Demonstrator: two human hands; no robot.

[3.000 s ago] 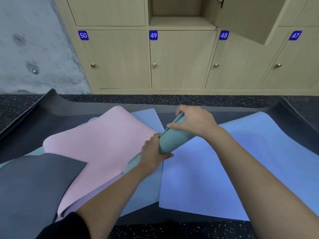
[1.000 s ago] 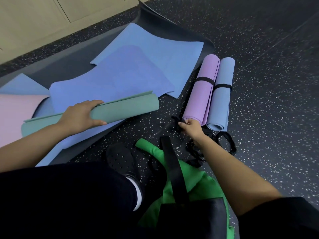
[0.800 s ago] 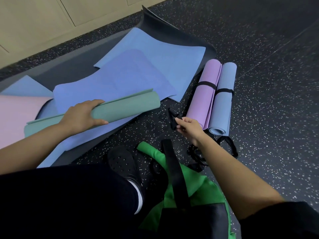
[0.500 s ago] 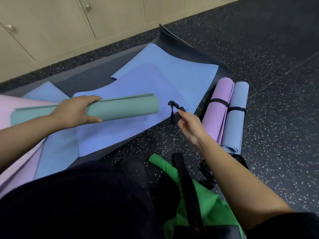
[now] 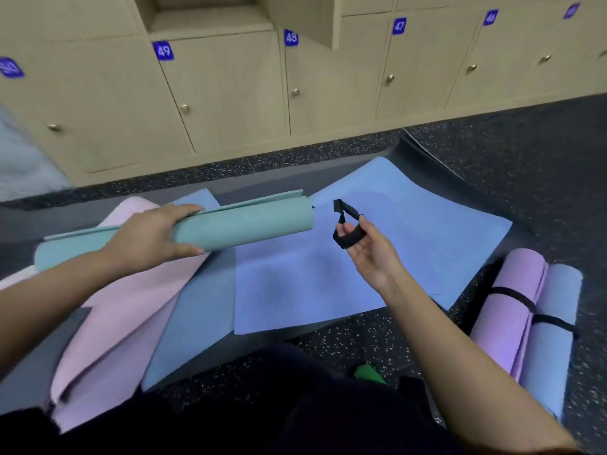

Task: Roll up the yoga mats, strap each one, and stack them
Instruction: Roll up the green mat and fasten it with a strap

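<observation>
Teal mat [image 5: 243, 224] is rolled, no strap on it yet; left hand [image 5: 147, 238] grips its middle, over the flat mats. Right hand [image 5: 371, 247] has a black strap [image 5: 346, 229] looped on its curled fingers, near the roll's end. Purple roll [image 5: 512, 307] & pale blue roll [image 5: 555, 339] lie strapped, side by side on floor at right. Pink mat [image 5: 131, 307], blue mat [image 5: 328, 280] + others unrolled: most work left.
</observation>
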